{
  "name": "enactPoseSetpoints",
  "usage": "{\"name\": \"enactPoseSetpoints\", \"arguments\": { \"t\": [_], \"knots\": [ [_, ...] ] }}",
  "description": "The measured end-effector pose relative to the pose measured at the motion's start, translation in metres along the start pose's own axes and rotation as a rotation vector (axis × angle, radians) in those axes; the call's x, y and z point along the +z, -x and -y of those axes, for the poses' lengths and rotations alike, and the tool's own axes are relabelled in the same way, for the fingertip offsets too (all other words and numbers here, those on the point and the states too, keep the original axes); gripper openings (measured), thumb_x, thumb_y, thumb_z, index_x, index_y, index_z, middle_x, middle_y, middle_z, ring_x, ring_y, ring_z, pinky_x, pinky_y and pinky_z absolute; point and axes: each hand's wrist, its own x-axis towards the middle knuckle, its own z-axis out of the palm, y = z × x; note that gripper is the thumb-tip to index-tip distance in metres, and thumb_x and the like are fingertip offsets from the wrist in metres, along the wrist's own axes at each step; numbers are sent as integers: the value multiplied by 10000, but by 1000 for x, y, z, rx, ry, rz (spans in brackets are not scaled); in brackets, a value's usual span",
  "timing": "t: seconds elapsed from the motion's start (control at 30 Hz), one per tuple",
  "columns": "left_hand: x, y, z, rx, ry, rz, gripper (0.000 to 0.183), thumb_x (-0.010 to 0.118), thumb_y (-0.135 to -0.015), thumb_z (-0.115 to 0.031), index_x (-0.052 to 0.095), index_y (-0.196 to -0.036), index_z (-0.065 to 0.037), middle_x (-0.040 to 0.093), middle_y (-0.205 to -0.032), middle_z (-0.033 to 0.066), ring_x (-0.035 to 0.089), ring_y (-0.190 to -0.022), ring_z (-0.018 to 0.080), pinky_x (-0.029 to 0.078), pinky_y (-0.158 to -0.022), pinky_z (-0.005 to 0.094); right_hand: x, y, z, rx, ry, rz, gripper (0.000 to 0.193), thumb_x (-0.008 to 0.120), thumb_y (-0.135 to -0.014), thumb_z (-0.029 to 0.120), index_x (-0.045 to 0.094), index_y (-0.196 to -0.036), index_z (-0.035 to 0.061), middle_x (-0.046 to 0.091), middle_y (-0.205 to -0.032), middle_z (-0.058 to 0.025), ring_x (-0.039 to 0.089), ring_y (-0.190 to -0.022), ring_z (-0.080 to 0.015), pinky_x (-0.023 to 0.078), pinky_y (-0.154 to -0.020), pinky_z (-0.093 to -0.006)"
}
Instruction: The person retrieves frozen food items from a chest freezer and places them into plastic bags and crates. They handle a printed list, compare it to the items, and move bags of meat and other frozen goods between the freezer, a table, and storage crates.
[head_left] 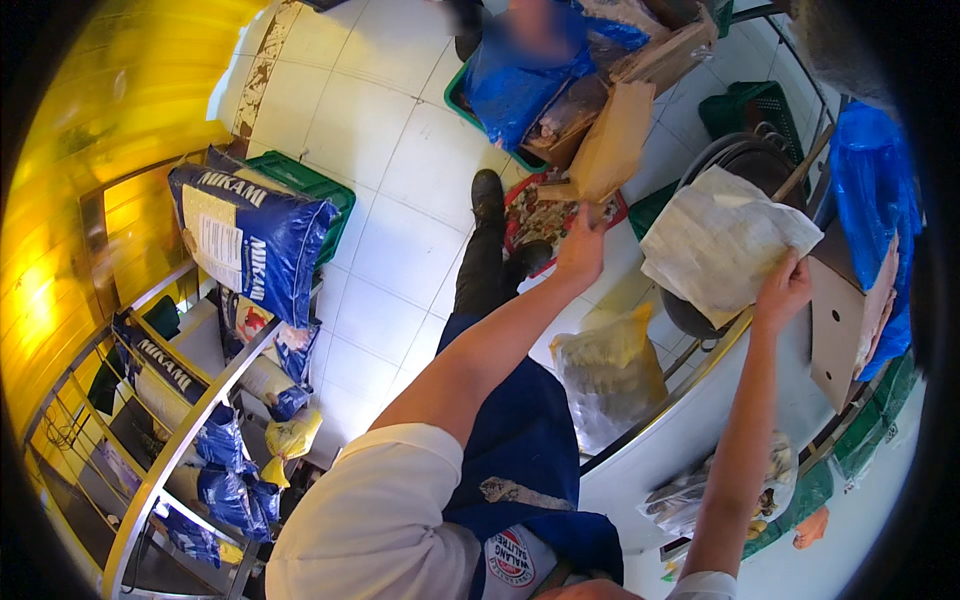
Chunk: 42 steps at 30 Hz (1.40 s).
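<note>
My left hand (582,252) reaches forward, its fingers closed at the near end of a brown cardboard flap (612,135). The flap belongs to an opened box lined with blue plastic (525,85), standing in a green crate. My right hand (784,294) pinches the right edge of a wrinkled, off-white sheet (715,240), paper or thin plastic; I cannot tell which. The sheet hangs over dark round pans (752,160) and hides part of them. Below the flap, by my feet, a red tray (540,225) holds small mixed bits.
A metal counter (720,385) curves along my right, with a clear bag (690,500) on it. A filled plastic bag (608,368) lies beside the counter. Blue-and-white sacks (255,235) fill a metal rack (180,440) at left. Cardboard (850,325) and blue plastic (872,190) stand far right.
</note>
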Motion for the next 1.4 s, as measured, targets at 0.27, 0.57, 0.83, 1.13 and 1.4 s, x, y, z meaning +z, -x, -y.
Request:
{"name": "enactPoseSetpoints", "arguments": {
  "t": [0.27, 0.57, 0.83, 1.13, 1.4],
  "knots": [
    [-20, 10, 41, 153, -349, -240, 649, 626, -812, 13, 589, -1448, -117, 339, -1600, 251, 396, -1451, 461, 464, -1126, 502, 4, 2, 4, -45, -74, -41, 300, 584, -1039, 241, 731, -1080, -17, 731, -842, -145, 660, -742, -192, 515, -705, -359],
    [-6, -4, 22, 251, -158, -8, 563, 598, -849, 23, 608, -1397, -107, 438, -1491, 277, 556, -1273, 462, 497, -1075, 483, 0, 6, 20, -52, -34, -57, 256, 599, -1027, 197, 730, -1073, -18, 712, -807, -99, 600, -716, -125, 498, -683, -322],
    [7, -2, 17, 246, -219, -65, 537, 634, -837, 10, 612, -1363, -95, 465, -1408, 258, 547, -1270, 430, 560, -984, 475, 5, 5, 20, -39, -116, -89, 274, 631, -1000, 213, 688, -913, -40, 625, -692, -153, 524, -621, -154, 459, -606, -371],
    [-31, 19, 47, 257, -346, -33, 629, 658, -816, 5, 602, -1421, -157, 335, -1606, 209, 415, -1423, 444, 460, -1127, 500, 1, 5, 32, 5, -74, -75, 303, 610, -1005, 223, 667, -886, -50, 623, -699, -222, 571, -590, -252, 458, -603, -416],
    [-31, 21, 45, 220, -478, -49, 688, 669, -862, -57, 490, -1519, -154, 346, -1605, 196, 377, -1448, 440, 426, -1121, 578, 1, 6, 35, -6, -107, -98, 285, 604, -1010, 231, 690, -931, -29, 653, -751, -258, 636, -644, -395, 486, -625, -432]
  ]
}}
